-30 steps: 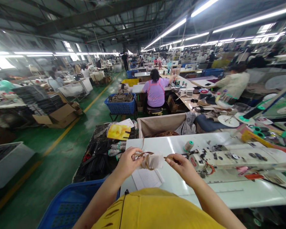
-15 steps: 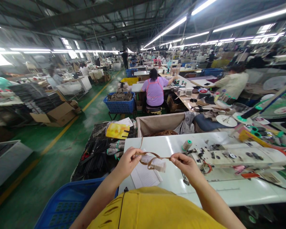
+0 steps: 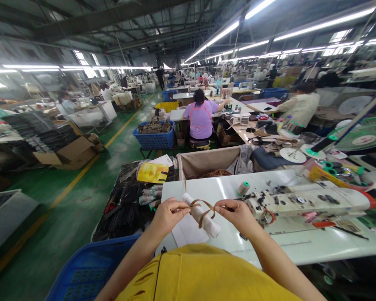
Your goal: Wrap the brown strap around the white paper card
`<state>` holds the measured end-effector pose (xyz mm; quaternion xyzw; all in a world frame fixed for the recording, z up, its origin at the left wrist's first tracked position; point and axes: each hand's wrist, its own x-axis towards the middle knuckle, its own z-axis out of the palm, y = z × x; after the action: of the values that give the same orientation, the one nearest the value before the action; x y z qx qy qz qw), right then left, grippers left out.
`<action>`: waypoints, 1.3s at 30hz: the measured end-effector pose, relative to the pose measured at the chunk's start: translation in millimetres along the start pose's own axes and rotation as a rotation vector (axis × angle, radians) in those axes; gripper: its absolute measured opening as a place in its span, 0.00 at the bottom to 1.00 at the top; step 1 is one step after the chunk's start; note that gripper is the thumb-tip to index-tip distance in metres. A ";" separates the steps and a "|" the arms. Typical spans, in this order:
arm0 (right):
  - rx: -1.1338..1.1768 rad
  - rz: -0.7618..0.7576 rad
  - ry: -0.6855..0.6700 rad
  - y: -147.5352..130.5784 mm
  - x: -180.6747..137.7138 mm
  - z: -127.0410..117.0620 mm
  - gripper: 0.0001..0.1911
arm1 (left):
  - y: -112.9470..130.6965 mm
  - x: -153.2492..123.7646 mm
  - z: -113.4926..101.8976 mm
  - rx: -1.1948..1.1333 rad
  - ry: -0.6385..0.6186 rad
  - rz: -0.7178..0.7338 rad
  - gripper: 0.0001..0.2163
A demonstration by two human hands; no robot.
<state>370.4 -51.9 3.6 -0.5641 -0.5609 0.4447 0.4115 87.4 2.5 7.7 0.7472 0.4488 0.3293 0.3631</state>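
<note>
A narrow brown strap (image 3: 203, 202) loops between my two hands, above the white table top (image 3: 175, 190). My left hand (image 3: 172, 214) pinches one part of it between thumb and fingers. Its other side is pinched by my right hand (image 3: 232, 212). Behind and below the loop lies a whitish roll (image 3: 210, 227), tilted down to the right; whether the strap passes around it I cannot tell. Under the roll are white paper sheets (image 3: 183, 234). One length of the strap runs up over the far table edge.
On the right lies a sewing machine (image 3: 313, 209), with a thread cone (image 3: 243, 188) by its end. A fabric-lined bin (image 3: 203, 161) stands beyond the table. Left are a blue basket (image 3: 90, 267) and a yellow packet (image 3: 152, 172) on dark material. A person in purple (image 3: 200, 117) sits ahead.
My hands have drawn closer together, and the strap between them has become a rounder, raised loop. The whitish roll shows more fully and slants more steeply. The camera view has shifted slightly.
</note>
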 end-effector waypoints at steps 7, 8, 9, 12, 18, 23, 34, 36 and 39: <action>-0.012 -0.013 0.109 6.1 5.6 -2.5 0.22 | -13.2 -1.2 -10.3 -0.135 0.010 -0.134 0.16; -0.009 -0.012 0.107 8.1 5.3 -3.0 0.22 | -16.1 -1.4 -12.0 -0.118 0.031 -0.126 0.16; -0.007 -0.012 0.086 9.7 4.7 -2.9 0.22 | -18.4 -1.7 -13.0 -0.093 0.048 -0.110 0.16; -0.001 -0.032 -0.015 10.0 2.3 2.1 0.23 | -21.1 -1.8 -10.4 -0.032 0.061 -0.038 0.16; -0.227 -0.206 -0.047 -1.3 4.8 16.6 0.17 | -12.0 1.1 2.3 0.002 0.029 0.001 0.14; -0.350 -0.229 -0.019 -12.9 11.1 18.5 0.12 | -6.6 5.5 0.8 0.050 0.005 0.062 0.14; -0.181 -0.227 -0.147 -13.7 13.7 29.7 0.14 | 8.8 -2.2 3.9 0.141 -0.138 -0.022 0.17; -0.136 -0.189 -0.112 -7.6 13.2 34.8 0.14 | 11.9 -6.5 9.2 0.152 -0.151 -0.031 0.25; -0.160 -0.174 -0.037 0.4 11.7 43.1 0.14 | 16.2 -11.3 18.6 0.162 -0.169 -0.052 0.33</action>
<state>328.7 -41.7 -8.6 -0.5360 -0.6489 0.3714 0.3919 105.3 -17.8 9.7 0.7873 0.4611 0.2181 0.3464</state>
